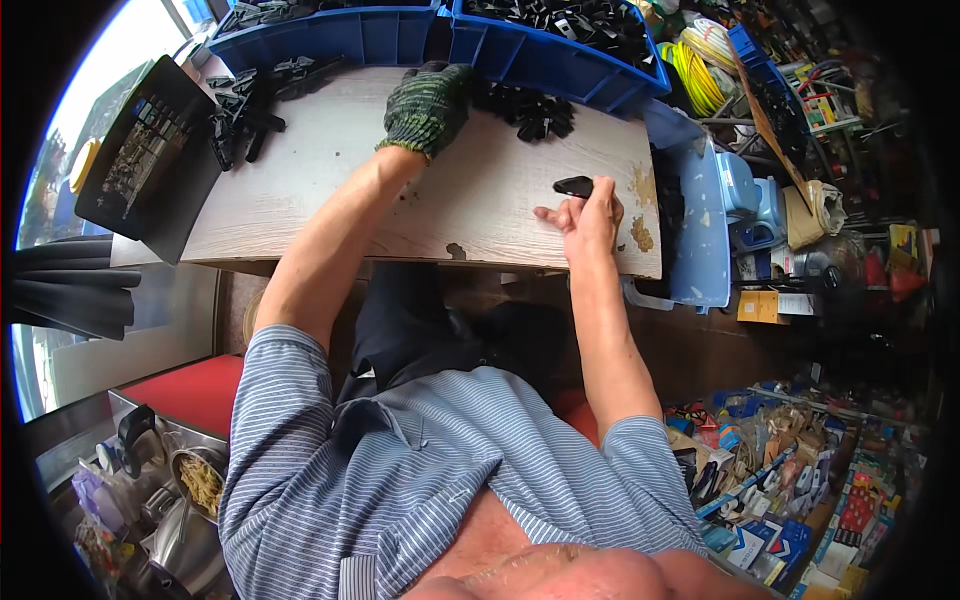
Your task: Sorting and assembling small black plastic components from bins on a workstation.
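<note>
My left hand [428,108] wears a dark green and black knitted glove. It rests at the far side of the table, in front of the blue bins and next to a heap of small black plastic parts [535,112]. Its fingertips point away and are hidden, so what they hold, if anything, does not show. Bare, my right hand [592,215] is over the right part of the table. Between its thumb and fingers it grips a small black plastic part [573,187]. More black parts [240,110] lie in a loose pile at the table's far left.
Two blue bins [330,38] with black parts stand along the back of the worn whitish table [320,180]. A dark-cased screen [140,150] leans at the left. Beside the right edge is a light-blue plastic tub [705,220]. Shelves of mixed goods [780,480] fill the right.
</note>
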The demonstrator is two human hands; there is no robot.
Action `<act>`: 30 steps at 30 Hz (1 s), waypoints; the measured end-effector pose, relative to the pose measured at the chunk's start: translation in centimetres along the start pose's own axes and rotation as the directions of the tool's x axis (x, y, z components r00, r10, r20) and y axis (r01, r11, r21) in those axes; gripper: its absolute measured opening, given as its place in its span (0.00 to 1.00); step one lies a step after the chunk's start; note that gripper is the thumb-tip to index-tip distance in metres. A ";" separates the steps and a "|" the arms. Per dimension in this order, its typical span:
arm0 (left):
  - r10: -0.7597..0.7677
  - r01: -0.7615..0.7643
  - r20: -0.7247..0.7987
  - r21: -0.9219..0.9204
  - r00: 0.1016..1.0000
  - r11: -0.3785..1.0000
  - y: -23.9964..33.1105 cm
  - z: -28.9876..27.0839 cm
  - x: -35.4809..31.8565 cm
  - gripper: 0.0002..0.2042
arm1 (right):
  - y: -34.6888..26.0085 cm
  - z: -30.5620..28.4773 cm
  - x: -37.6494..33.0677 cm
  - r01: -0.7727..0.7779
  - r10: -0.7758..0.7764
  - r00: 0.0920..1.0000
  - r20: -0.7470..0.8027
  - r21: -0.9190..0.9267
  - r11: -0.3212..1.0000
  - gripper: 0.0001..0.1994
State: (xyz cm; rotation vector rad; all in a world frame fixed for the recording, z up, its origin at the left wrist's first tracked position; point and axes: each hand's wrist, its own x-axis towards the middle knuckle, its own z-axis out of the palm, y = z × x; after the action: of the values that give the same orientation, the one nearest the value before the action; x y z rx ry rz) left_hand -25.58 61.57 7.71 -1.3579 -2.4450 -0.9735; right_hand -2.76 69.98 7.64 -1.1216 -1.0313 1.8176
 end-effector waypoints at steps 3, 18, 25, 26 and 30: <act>0.286 -0.303 0.109 0.193 0.952 0.933 -2.3 1.9 1.3 0.16 | -2.0 -1.6 2.7 0.012 -0.009 0.987 -0.159 0.020 1.000 0.17; 0.241 -0.263 0.121 0.222 0.963 0.939 -0.8 0.5 -1.6 0.10 | -3.1 -5.1 4.7 0.086 -0.094 0.971 -0.218 -0.047 0.995 0.12; -0.036 0.027 -0.033 -0.257 0.999 0.966 -0.4 1.5 -2.7 0.12 | 0.3 -0.2 2.1 0.061 -0.065 0.998 -0.021 -0.124 0.990 0.10; -0.035 0.026 -0.031 -0.258 0.999 0.966 -0.1 1.5 -2.9 0.12 | 0.7 0.2 2.0 0.065 -0.058 0.997 0.055 -0.137 0.988 0.09; -0.244 0.240 0.065 -0.536 0.968 0.810 0.3 1.3 -3.2 0.16 | 1.8 2.9 1.0 0.061 -0.030 0.984 0.178 -0.171 0.983 0.11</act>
State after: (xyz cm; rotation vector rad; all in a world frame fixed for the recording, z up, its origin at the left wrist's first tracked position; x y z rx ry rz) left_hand -23.32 60.30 5.47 -1.1738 -2.4799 -1.8423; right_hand -6.10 69.43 6.61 -1.0446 -1.3317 1.8409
